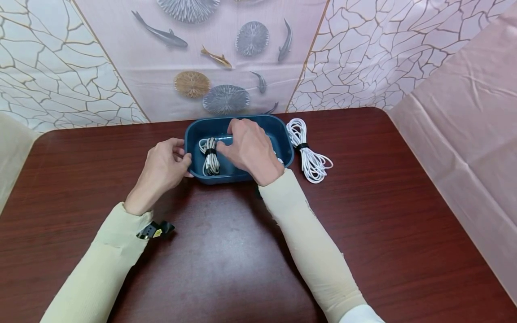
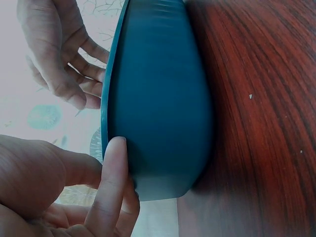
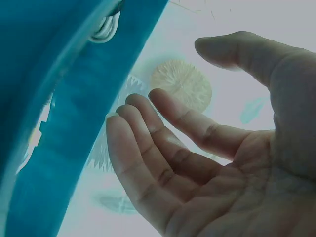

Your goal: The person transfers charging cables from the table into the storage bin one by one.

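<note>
A dark blue plastic bin (image 1: 226, 179) stands at the far side of the table. My left hand (image 1: 163, 163) holds its left end, with a finger against the outer wall in the left wrist view. Above the bin hovers my right hand (image 1: 252, 146), fingers loosely bent and nothing in them, as the right wrist view shows. Inside at the left lies a coiled greyish-white cable (image 1: 211, 157) with a black tie. Something white (image 1: 279, 159) shows in the bin's right part, mostly hidden by my right wrist. A coiled white cable (image 1: 311, 154) with a black tie lies outside, close to the bin's right end.
The dark red-brown wooden table (image 1: 226, 264) spreads out in front of the bin. Behind it hangs a patterned cloth (image 1: 278, 85) with fish prints. A plain pale cloth (image 1: 464, 121) hangs along the right side.
</note>
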Tool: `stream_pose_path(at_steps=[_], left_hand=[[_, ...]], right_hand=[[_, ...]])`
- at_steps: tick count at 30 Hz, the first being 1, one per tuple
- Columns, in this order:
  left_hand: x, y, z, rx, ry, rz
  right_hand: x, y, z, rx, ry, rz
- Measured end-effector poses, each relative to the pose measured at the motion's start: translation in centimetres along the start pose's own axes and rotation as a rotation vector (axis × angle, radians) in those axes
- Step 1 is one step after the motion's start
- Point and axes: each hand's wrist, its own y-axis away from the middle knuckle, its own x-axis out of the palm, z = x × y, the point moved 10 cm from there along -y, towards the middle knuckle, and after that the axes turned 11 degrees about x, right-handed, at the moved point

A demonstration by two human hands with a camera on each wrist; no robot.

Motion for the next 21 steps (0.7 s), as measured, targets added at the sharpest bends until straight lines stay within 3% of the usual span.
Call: stream_pose_path(at_steps=[21], left_hand=[[0.0,0.0,-0.1,0.003,0.013,-0.005]], right_hand=[[-2.7,-0.7,-3.3,0.041,-0.071,-0.050]])
